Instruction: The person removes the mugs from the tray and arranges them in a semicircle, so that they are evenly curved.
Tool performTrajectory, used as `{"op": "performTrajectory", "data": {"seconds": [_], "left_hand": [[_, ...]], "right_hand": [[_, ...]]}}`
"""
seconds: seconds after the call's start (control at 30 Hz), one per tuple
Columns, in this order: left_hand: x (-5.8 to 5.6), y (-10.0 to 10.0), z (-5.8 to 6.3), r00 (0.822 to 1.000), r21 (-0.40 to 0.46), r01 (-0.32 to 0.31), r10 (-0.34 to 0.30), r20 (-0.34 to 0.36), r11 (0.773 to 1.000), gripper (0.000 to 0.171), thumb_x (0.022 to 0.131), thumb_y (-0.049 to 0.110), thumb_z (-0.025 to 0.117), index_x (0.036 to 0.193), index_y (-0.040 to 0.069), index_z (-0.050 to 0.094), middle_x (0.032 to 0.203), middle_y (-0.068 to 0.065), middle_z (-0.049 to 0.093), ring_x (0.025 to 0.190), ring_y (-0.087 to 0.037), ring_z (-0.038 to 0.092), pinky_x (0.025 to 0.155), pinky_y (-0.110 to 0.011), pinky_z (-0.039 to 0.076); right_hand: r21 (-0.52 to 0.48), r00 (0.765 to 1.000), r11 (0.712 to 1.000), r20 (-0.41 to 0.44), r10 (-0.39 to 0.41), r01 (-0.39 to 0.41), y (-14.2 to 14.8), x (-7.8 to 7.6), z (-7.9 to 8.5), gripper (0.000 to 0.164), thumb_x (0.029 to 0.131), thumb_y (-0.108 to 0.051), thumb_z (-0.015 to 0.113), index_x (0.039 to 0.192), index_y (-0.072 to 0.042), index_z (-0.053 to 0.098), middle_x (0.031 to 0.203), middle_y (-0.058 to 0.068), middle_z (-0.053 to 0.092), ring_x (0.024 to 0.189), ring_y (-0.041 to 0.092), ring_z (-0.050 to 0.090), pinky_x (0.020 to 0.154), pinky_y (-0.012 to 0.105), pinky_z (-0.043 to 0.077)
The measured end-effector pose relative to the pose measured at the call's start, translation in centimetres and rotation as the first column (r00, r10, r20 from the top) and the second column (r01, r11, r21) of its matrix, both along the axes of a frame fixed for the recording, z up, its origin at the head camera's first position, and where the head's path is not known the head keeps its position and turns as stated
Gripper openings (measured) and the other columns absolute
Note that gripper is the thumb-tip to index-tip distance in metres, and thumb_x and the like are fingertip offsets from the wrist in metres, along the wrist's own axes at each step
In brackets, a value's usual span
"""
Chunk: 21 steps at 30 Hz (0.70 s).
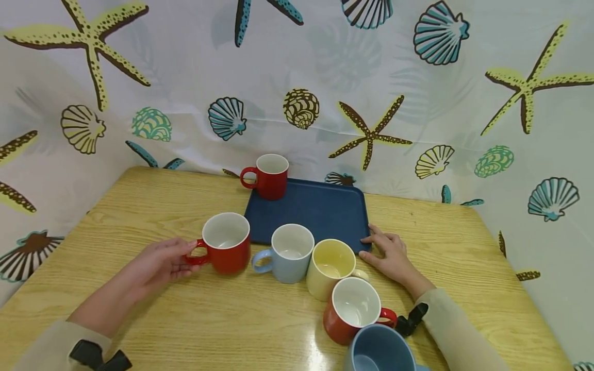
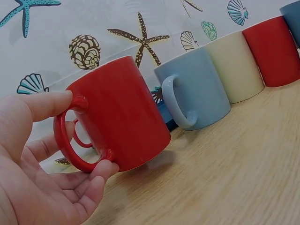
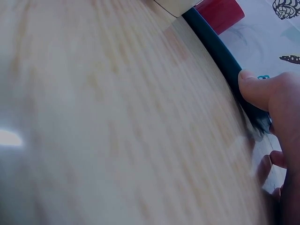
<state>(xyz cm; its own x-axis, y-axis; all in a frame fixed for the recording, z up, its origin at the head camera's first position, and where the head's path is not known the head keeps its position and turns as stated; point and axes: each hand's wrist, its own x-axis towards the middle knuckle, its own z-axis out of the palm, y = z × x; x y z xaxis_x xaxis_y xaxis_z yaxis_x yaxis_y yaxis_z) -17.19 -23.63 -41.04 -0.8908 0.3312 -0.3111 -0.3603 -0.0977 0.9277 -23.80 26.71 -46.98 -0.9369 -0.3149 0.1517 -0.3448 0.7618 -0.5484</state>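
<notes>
My left hand [image 1: 162, 263] grips the handle of a red mug [image 1: 228, 252] with a white inside. Fingers and thumb are around that handle in the left wrist view, where the mug [image 2: 119, 117] looks tilted; whether its base touches the table I cannot tell. At the near right corner of a dark blue tray [image 1: 320, 206], my right hand [image 1: 390, 255] holds the rim. Its thumb [image 3: 255, 89] lies against the tray's edge [image 3: 215, 47] in the right wrist view, and the other fingers are partly hidden. Another red mug [image 1: 271, 183] stands on the tray's far left corner.
Right of the held mug, a light blue mug [image 1: 290, 260] and a cream-yellow mug [image 1: 327, 273] stand before the tray. A red mug [image 1: 341, 319] and a darker blue mug [image 1: 382, 350] continue the row towards me. Patterned cloth [image 1: 278, 67] hangs behind the wooden table [image 1: 223, 319].
</notes>
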Motion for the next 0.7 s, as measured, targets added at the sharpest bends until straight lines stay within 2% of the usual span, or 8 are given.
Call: {"op": "performTrajectory", "data": {"seconds": [0.17, 0.27, 0.4, 0.53, 0.7], "left_hand": [[0.8, -0.2, -0.3, 1.0, 0.025, 0.011, -0.012, 0.024, 1.0, 0.015, 0.097, 0.022, 0.051, 0.096, 0.01, 0.06, 0.101, -0.007, 0.065, 0.089, -0.024, 0.064, 0.082, -0.032, 0.05], [1.4, -0.2, -0.3, 0.999, 0.016, 0.029, -0.03, 0.027, 0.999, 0.015, 0.097, 0.023, 0.051, 0.094, 0.01, 0.059, 0.101, -0.006, 0.064, 0.089, -0.024, 0.064, 0.082, -0.032, 0.05], [2.3, -0.3, -0.3, 0.996, 0.043, 0.09, -0.09, -0.001, 0.995, 0.015, 0.098, 0.018, 0.049, 0.091, 0.011, 0.06, 0.096, -0.004, 0.063, 0.088, -0.023, 0.065, 0.082, -0.032, 0.05], [3.0, -0.1, -0.4, 0.985, 0.099, 0.172, -0.168, -0.048, 0.98, 0.019, 0.098, 0.012, 0.045, 0.093, 0.011, 0.063, 0.095, -0.006, 0.065, 0.088, -0.022, 0.065, 0.082, -0.031, 0.05], [3.4, 0.5, -0.3, 0.973, 0.085, 0.224, -0.219, -0.068, 0.971, 0.019, 0.098, 0.011, 0.046, 0.093, 0.011, 0.064, 0.096, -0.007, 0.066, 0.089, -0.021, 0.064, 0.082, -0.031, 0.05]], "right_hand": [[0.001, 1.0, 1.0, 0.008, -0.007, 0.007, 0.1, 0.0, -0.1, 0.041, 0.087, -0.043, 0.062, 0.119, -0.017, 0.061, 0.151, 0.007, 0.025, 0.122, 0.031, 0.029, 0.099, 0.057, 0.013], [0.0, 1.0, 1.0, 0.003, -0.004, 0.004, 0.1, 0.0, -0.1, 0.041, 0.087, -0.042, 0.062, 0.119, -0.016, 0.061, 0.151, 0.007, 0.025, 0.121, 0.032, 0.029, 0.099, 0.057, 0.014], [-0.004, 1.0, 1.0, -0.008, 0.001, -0.001, 0.0, 0.0, 0.1, 0.039, 0.087, -0.039, 0.064, 0.118, -0.015, 0.062, 0.151, 0.009, 0.026, 0.12, 0.032, 0.03, 0.098, 0.058, 0.014], [-0.016, 1.0, 1.0, -0.012, -0.002, 0.002, -0.1, 0.1, 0.3, 0.037, 0.087, -0.036, 0.065, 0.117, -0.015, 0.062, 0.15, 0.009, 0.027, 0.119, 0.032, 0.031, 0.098, 0.058, 0.013], [-0.009, 1.0, 1.0, -0.006, -0.003, 0.003, -0.2, 0.2, 0.3, 0.037, 0.087, -0.036, 0.064, 0.118, -0.015, 0.062, 0.15, 0.01, 0.027, 0.119, 0.031, 0.031, 0.099, 0.057, 0.013]]}}
